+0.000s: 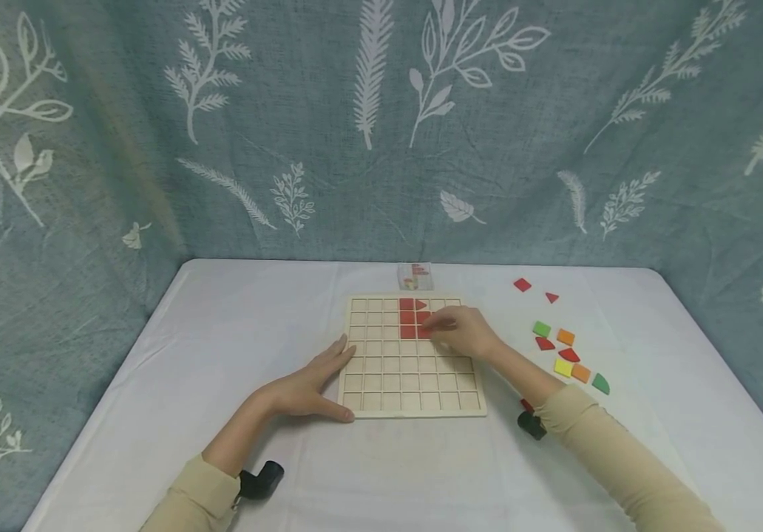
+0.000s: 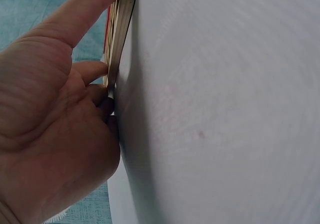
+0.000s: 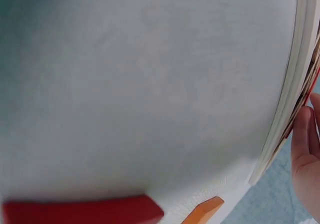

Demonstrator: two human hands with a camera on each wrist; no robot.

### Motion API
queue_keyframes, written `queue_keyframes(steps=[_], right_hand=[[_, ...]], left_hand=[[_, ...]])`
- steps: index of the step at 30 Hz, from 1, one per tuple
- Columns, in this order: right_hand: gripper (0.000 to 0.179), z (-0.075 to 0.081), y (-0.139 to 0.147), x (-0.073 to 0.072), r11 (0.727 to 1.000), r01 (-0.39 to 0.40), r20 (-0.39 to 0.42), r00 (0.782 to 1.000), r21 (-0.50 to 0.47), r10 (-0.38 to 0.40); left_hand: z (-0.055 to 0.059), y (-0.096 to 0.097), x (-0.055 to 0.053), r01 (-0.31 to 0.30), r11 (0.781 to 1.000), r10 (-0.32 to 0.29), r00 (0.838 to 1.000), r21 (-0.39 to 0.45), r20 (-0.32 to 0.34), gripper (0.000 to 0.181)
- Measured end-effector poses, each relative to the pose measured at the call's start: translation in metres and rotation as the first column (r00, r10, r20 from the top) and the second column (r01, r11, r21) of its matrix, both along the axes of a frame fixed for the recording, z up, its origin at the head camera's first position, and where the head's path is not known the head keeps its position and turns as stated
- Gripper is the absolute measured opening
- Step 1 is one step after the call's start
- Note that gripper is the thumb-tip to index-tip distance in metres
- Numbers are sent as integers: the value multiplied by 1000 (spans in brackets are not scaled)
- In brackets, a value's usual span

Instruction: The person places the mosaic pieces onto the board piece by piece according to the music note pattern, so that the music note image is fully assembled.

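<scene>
A wooden grid board (image 1: 391,384) lies on the table, with several red tiles (image 1: 407,318) and a red triangle tile (image 1: 420,304) in its upper middle cells. My left hand (image 1: 304,386) steadies the board's left side, fingers stretched along the edge and thumb at the near corner. In the left wrist view, that hand (image 2: 50,114) touches the board's side (image 2: 121,33). My right hand (image 1: 464,331) reaches over the board from the right, and its fingertips pinch a red tile (image 1: 424,334) low in the red group. The fingers partly cover this tile. In the right wrist view, the hand (image 3: 306,154) shows only partly.
Right of the board lie loose tiles: a red square (image 1: 522,284), a red triangle (image 1: 551,297), a green square (image 1: 541,329), a yellow square (image 1: 563,367), orange squares (image 1: 565,337) and a green quarter-round (image 1: 601,383). A small clear case (image 1: 415,276) stands behind the board.
</scene>
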State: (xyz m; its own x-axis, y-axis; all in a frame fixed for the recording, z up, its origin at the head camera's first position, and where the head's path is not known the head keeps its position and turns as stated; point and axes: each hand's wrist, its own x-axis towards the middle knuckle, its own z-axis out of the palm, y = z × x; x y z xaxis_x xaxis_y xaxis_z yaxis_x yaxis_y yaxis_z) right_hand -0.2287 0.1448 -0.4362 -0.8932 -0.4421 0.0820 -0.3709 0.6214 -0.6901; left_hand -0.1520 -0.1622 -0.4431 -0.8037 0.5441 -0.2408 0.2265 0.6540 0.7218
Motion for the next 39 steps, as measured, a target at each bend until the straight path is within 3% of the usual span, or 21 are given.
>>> queue_keyframes(steps=[6,10,16,20,23,29,34,39], right_hand=[[22,3,11,2,997,69,102,993,-25,-66],[26,5,33,-2,982,183,180,968,-45,-172],[32,10,73,-13,918,388,250,900,-85,-357],[37,11,97,-21,849,507,289,844,-151,-452],[39,13,110,-30,805,574,311,800,-148,-513],[41,15,120,-50,801,599,220,784,-23,-580],[44,14,124,-58,793,605,204,769,74,-606],[40,12,122,-59,791,604,151,777,96,-611]], left_hand=[[1,0,-1,-4,1000,4,1000,-1,6,112],[3,-1,-1,-3,1000,3,1000,4,11,111],[7,-1,-2,-9,1000,8,1000,6,12,111],[8,-1,-1,-1,1000,1,1000,14,21,110],[9,-1,1,2,1000,-3,1000,19,25,110],[9,-2,4,-15,1000,15,1000,19,25,110],[11,-1,4,-1,999,0,1000,34,24,109],[12,0,4,3,1000,-4,1000,26,20,109]])
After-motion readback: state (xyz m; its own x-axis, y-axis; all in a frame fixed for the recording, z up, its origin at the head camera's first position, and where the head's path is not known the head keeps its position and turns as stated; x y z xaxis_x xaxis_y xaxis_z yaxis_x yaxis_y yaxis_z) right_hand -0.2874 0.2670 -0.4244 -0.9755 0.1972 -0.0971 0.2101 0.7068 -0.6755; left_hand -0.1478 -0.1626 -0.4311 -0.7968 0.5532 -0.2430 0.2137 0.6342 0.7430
